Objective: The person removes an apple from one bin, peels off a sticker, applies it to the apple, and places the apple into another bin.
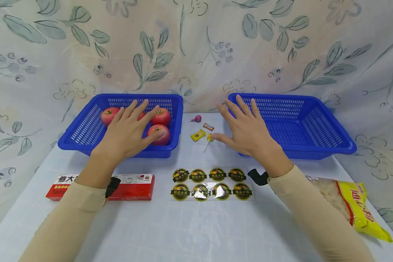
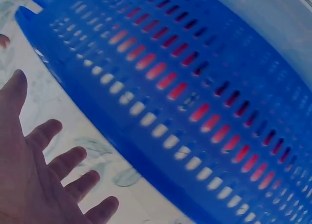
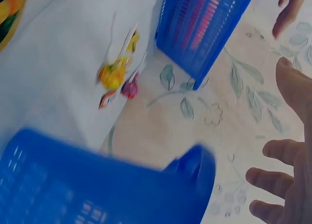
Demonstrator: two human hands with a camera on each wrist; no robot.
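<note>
My left hand, fingers spread, hovers over the left blue basket, which contains several red apples; the hand hides part of them. In the left wrist view the fingers lie apart from the basket's slotted wall. My right hand is likewise spread, above the near left side of the right blue basket, in which nothing shows. Near its thumb in the head view is a yellow lollipop. A pink lollipop, an orange-brown wrapped candy and a yellow wrapped candy lie between the baskets.
A red and white box lies at the front left, partly behind the left forearm. A sheet of round fruit stickers is at front centre. A yellow-ended bag sits at the right, partly covered by the right sleeve. Floral cloth hangs behind.
</note>
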